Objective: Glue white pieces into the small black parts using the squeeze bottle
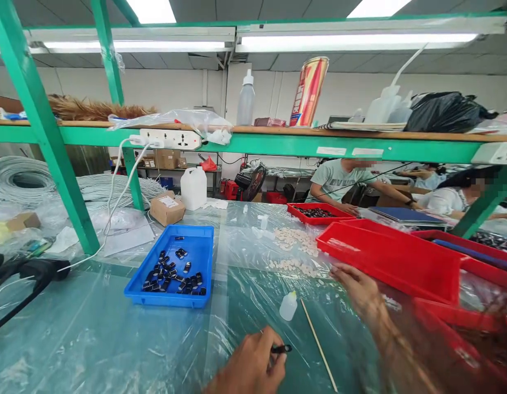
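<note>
Nearest, left hand [249,366] pinches a small black plastic cap [281,348] for work, while right hand [360,290], fingers loosely spread, reaches toward pale scattered pieces [294,241] on the tabletop [93,339].

Left hand [251,364] at the near edge, centre, pinching a small part [281,348] on its right side. Just right of the part a thin stick [318,345] lies on the table [93,339], running near to far. A small dropper bottle [288,306] stands just beyond the part, left of the stick's far end. Right hand [358,287] further right, beside the near edge of a tray [395,262]. Loose pieces [297,249] lie scattered left of that tray. Another tray [173,268] with small parts in it sits left of centre. Behind it, a cardboard box [167,208] and a jug [193,187]. A shelf [278,143] runs overhead, a power strip [170,138] on it. Other people sit far right.
</note>
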A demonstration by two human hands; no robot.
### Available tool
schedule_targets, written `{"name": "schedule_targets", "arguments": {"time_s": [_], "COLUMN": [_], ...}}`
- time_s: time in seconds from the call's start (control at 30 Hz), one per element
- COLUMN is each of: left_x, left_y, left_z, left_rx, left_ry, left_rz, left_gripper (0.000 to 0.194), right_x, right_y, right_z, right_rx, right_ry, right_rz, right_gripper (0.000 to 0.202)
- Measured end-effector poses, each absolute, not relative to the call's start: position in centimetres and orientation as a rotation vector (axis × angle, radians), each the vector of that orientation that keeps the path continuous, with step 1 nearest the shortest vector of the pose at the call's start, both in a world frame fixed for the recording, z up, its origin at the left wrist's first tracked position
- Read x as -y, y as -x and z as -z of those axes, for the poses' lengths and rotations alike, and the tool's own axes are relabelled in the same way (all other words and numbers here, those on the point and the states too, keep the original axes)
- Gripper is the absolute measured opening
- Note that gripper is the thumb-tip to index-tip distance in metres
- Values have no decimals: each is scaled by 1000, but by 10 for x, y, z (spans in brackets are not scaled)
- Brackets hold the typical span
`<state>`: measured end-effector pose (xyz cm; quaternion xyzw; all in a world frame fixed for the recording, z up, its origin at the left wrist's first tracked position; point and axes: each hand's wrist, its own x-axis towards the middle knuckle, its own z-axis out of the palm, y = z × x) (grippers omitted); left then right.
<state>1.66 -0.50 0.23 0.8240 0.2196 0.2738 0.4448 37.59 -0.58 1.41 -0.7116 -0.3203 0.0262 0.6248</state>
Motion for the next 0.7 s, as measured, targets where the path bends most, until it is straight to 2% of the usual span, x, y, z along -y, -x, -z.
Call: {"name": "schedule_targets", "arguments": {"time_s": [0.1, 0.27, 0.33, 0.53, 0.7], "left_x": [5, -1, -2, -1, -2], "left_y": [-17, -24, -26, -25, -27], "left_z": [-4, 5, 8, 8, 8], "left_rx": [-531, -580, -583, -579, -542], "left_ry": [-2070, -2026, -2009, -1955, -1916], "left_rz": [-653, -731, -771, -823, -837], "left_gripper": [5, 4, 4, 9, 10], "right_x": [22, 58, 68, 75, 73], "right_y": [-338, -263, -239, -206, -195], "right_z": [-15, -22, -26, -30, -20], "right_rx": [704, 853, 993, 1365, 1437], "right_ry": [1436, 1317, 1300, 1238, 1190], "right_rz": [-188, -324, -364, -346, -303], "right_gripper": [52, 30, 30, 5, 20]}}
